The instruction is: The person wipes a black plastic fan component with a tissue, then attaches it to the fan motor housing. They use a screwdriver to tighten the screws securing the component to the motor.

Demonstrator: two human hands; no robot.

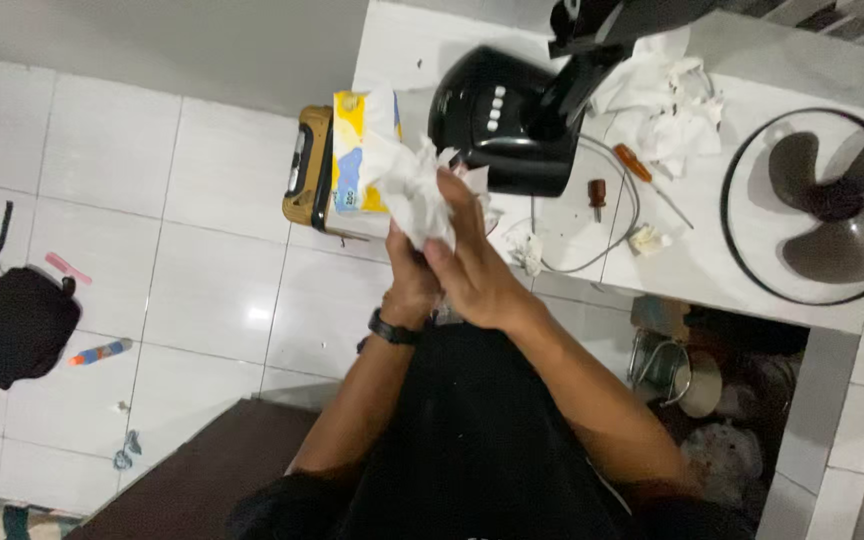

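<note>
Fan blade (pixel 832 205) in guard, screwdrivers (pixel 649 178), black bag (pixel 17 325).

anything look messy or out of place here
Yes. The fan lies in pieces on the counter, grille flat beside its base. Crumpled tissues and screwdrivers lie around. Both hands hold a tissue wad. A bag lies on the floor.
</note>
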